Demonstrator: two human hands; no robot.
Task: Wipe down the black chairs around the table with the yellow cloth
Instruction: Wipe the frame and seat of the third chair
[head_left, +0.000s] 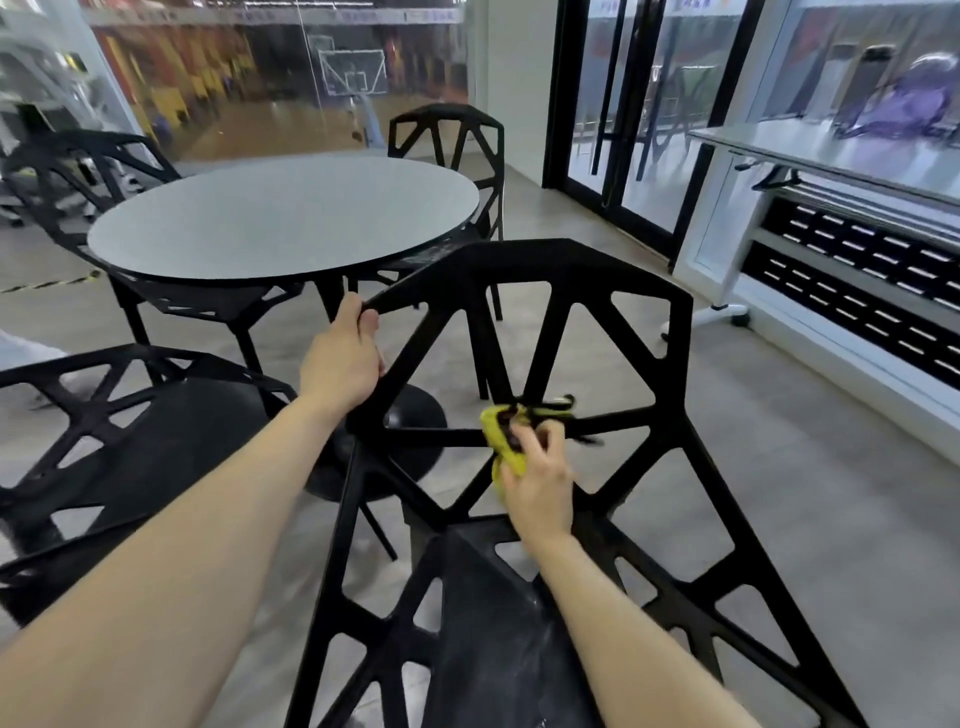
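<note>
Yellow cloth, soft and light, sits lower centre of frame, bunched under right hand whose fingers curl round it against a strut; nearest black chair looks rigid, probably hefty; left hand wraps the backrest's upper-left edge, a sound bracing point.

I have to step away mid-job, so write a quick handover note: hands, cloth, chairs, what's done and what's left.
Left hand grips the upper left edge of the nearest chair's backrest, steadying it.
Right hand holds the yellow cloth against the struts at the middle of that backrest.
Done: cannot tell which parts are already clean.
Left: the rest of this chair, then judge the left chair, the far-left chair and the far chair around the round table.
</note>
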